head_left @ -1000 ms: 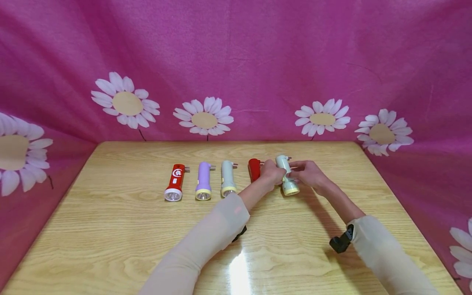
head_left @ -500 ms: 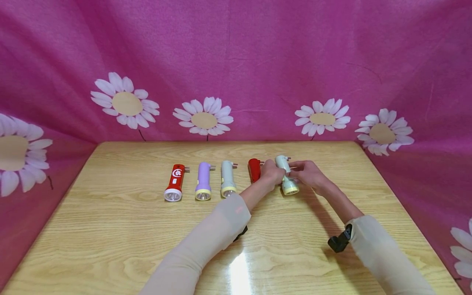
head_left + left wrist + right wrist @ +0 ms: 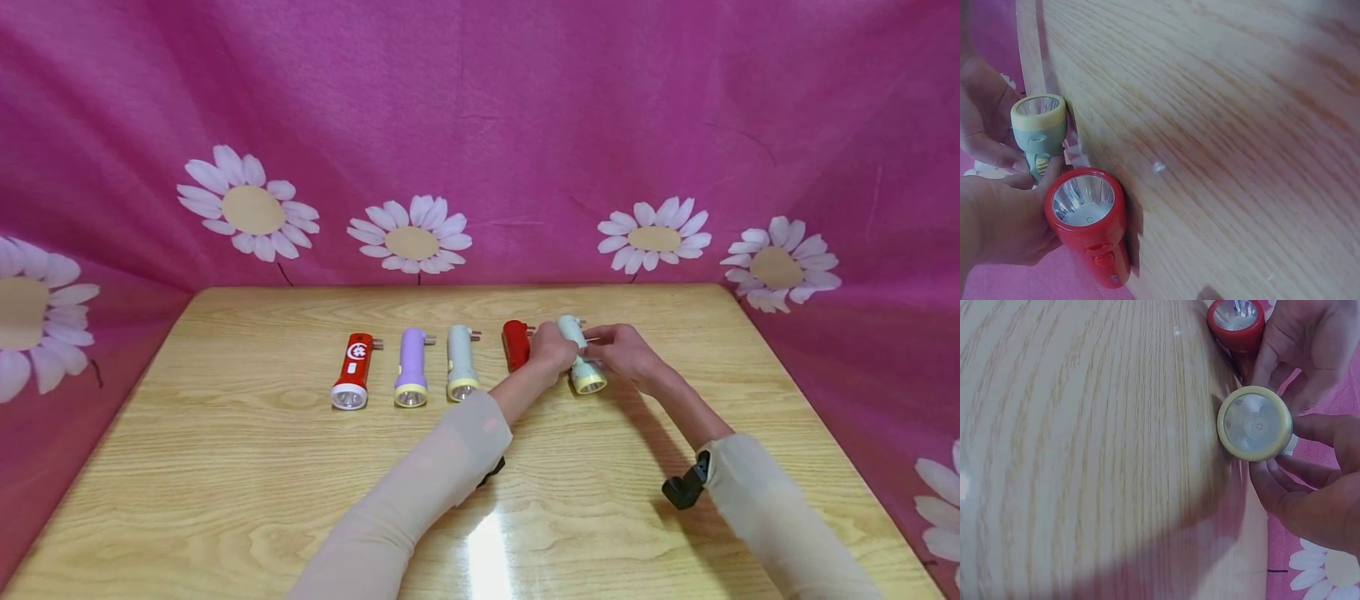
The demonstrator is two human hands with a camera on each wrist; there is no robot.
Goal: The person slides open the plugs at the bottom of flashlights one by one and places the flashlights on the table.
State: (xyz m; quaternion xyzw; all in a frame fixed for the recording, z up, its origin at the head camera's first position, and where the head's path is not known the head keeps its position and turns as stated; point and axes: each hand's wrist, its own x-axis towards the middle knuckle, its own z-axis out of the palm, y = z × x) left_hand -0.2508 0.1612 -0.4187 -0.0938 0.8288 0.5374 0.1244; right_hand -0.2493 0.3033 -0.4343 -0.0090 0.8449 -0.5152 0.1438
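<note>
A pale green flashlight [image 3: 587, 380] with a yellow rim lies at the right end of a row, plug prongs at its far end. My right hand [image 3: 626, 354] pinches its body from the right. From the left, my left hand [image 3: 552, 348] holds the same flashlight, a digit at its ribbed switch [image 3: 1042, 165] in the left wrist view. Beside the left hand lies a red flashlight [image 3: 515, 344], its lens end hidden in the head view but plain in the left wrist view. In the right wrist view the pale green flashlight's lens [image 3: 1255, 425] faces the camera, unlit.
Farther left on the wooden table [image 3: 225, 483] lie a red flashlight with a white rim [image 3: 356, 369], a purple one [image 3: 412, 367] and another pale green one [image 3: 462, 362]. A pink flowered cloth [image 3: 525, 125] stands behind and beside the table.
Both hands stay on the pale green flashlight, which has shifted very slightly. The whole head view has drifted a little. The other flashlights lie as before.
</note>
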